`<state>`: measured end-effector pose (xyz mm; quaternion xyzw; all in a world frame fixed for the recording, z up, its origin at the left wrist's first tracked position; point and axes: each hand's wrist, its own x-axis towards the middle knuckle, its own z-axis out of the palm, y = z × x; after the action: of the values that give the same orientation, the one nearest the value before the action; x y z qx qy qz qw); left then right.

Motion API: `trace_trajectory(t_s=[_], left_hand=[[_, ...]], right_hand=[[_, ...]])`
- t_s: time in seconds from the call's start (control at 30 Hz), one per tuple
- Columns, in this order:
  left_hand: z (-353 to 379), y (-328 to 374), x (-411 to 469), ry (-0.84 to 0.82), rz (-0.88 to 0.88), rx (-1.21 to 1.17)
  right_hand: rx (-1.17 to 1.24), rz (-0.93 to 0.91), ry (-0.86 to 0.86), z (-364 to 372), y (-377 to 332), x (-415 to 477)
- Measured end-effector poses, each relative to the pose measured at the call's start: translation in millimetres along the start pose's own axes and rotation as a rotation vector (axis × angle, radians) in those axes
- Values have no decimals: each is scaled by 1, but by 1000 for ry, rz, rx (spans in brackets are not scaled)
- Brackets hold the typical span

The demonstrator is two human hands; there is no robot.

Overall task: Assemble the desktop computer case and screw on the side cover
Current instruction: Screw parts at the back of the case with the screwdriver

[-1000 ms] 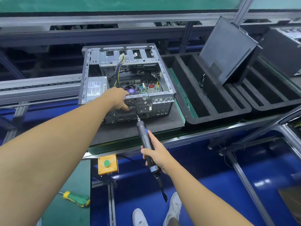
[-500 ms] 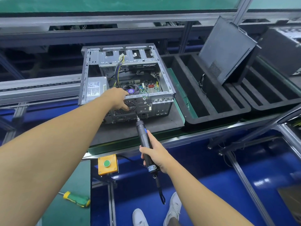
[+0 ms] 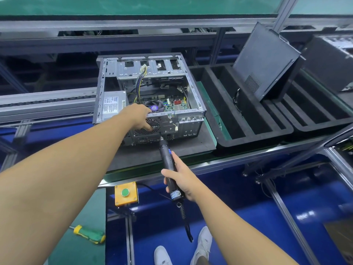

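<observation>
An open metal computer case (image 3: 193,87) lies on its side on a dark foam pad, its motherboard, fan and cables showing. My left hand (image 3: 138,116) rests on the case's near rear panel, fingers curled over the top edge by the fan grille. My right hand (image 3: 179,179) grips a black electric screwdriver (image 3: 168,159), whose tip touches the lower rear panel. A dark side cover (image 3: 265,60) leans upright in a black foam tray (image 3: 254,134) to the right.
The conveyor's metal rail (image 3: 219,163) runs along the near edge. A yellow box with a green button (image 3: 126,193) hangs below it. A green and yellow hand screwdriver (image 3: 89,233) lies on the green bench at lower left. Another dark case (image 3: 332,60) stands at far right.
The electric screwdriver and my right hand have edged slightly up toward the rear panel. My left hand has stayed on the case.
</observation>
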<state>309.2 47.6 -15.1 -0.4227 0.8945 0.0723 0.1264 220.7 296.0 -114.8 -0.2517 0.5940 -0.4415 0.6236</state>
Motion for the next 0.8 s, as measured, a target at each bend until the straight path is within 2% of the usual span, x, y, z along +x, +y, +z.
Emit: trace_trajectory(t_s=[0.5, 0.8], left_hand=[[2, 0, -3, 49, 10, 60], [-1, 5, -12, 101, -14, 24]], right_hand=[[-52, -19, 23, -13, 0, -18], [-39, -165, 11, -40, -41, -46]])
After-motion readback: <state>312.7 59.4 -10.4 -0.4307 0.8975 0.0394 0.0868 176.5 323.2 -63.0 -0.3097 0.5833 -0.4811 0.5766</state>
